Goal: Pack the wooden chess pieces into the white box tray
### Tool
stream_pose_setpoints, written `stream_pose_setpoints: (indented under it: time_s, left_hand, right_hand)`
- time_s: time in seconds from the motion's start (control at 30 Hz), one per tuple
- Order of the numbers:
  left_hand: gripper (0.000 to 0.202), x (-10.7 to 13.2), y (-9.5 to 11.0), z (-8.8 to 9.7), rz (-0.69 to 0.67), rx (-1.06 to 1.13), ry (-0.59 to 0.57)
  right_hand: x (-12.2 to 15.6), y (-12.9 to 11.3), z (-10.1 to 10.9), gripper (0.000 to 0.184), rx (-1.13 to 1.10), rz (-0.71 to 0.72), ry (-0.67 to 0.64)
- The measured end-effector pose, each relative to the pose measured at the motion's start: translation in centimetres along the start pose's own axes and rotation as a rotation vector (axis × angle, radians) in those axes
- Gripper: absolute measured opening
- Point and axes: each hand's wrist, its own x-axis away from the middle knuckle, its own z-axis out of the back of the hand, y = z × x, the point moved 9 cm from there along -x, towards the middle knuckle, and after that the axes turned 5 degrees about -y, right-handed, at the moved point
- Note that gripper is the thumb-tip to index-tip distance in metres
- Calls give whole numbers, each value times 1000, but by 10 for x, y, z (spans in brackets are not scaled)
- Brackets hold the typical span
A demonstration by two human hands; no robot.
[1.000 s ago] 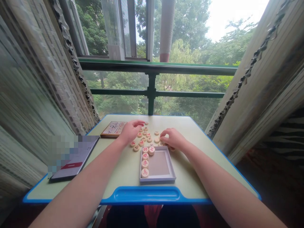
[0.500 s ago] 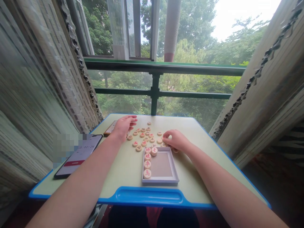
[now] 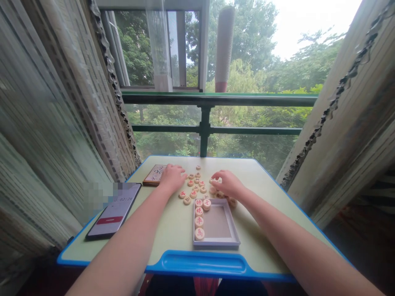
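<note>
Head view. The left hand (image 3: 171,179) is now coming over the left edge of the scattered xiangqi pieces (image 3: 203,189), and two pieces visible half a second earlier are no longer showing beside its loosely bent fingers; whether these are gripping any cannot be told. The right hand (image 3: 230,183) is curling over pieces opposite, its grip likewise remaining hidden. Other pieces are lying on the tabletop (image 3: 175,226) between both sets of fingers. Nearer the wearer, the open box (image 3: 219,222) is displaying the same five tops, so the change is apparently concerning only loose pieces.
</note>
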Motion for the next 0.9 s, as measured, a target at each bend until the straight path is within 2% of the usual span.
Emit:
stream_pose_setpoints:
  time_s: [0.17,0.33,0.47,0.63,0.9]
  left_hand:
    - [31,-2,-8,-1,68,-95,-37]
    - [31,-3,-9,-7,106,-127,-117]
    - [31,-3,-8,-10,92,-107,-133]
    - [22,-4,-9,-8,84,-99,-93]
    - [26,-4,-8,-9,87,-123,-103]
  right_hand:
    - [-33,-41,-2,21,65,105,-37]
    - [-63,-63,-13,26,49,158,-112]
    - [-79,-65,-28,33,24,199,-152]
    - [-89,-56,-44,30,-33,219,-183]
    - [-90,-54,-52,30,-117,225,-208]
